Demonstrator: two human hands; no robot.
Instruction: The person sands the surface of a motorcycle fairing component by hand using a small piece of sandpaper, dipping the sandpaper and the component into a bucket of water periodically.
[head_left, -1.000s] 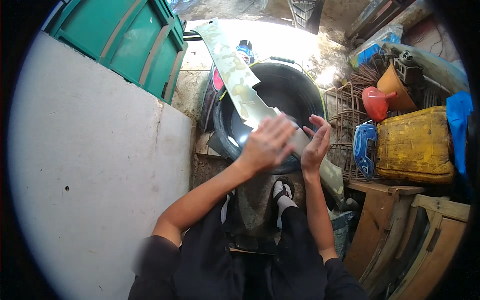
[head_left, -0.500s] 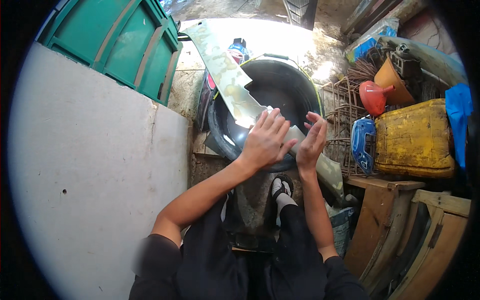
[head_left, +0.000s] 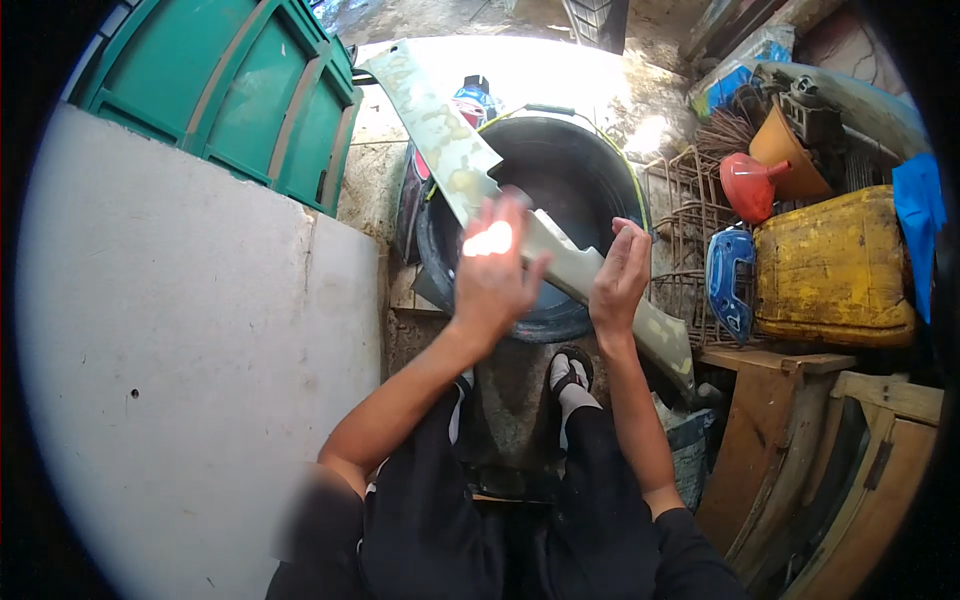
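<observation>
A long, pale grey-green panel (head_left: 455, 165) with tan blotches and notched edges lies slantwise over a wide black tub (head_left: 570, 150). My left hand (head_left: 492, 275) is laid flat on the panel's middle, fingers stretched out and blurred by motion, with a bright patch of sunlight on its back. Whether anything lies under that palm is hidden. On the other side my right hand (head_left: 620, 275) stands on edge at the panel, its fingers extended, slightly cupped and gripping nothing visible. Past it, the panel's lower end (head_left: 662, 345) reaches beyond the tub's rim.
A white wall (head_left: 200, 340) and a green panelled door (head_left: 255, 100) bound the left. At right are a rusty wire rack (head_left: 685, 230), a red funnel (head_left: 750, 185), a yellow jerrycan (head_left: 835, 265), a blue plastic part (head_left: 730, 285) and wooden furniture (head_left: 760, 440). My feet (head_left: 568, 370) are below the tub.
My left hand has slid left along the panel, away from my right hand. The right hand's fingers have drawn closer together. The panel and tub keep their places.
</observation>
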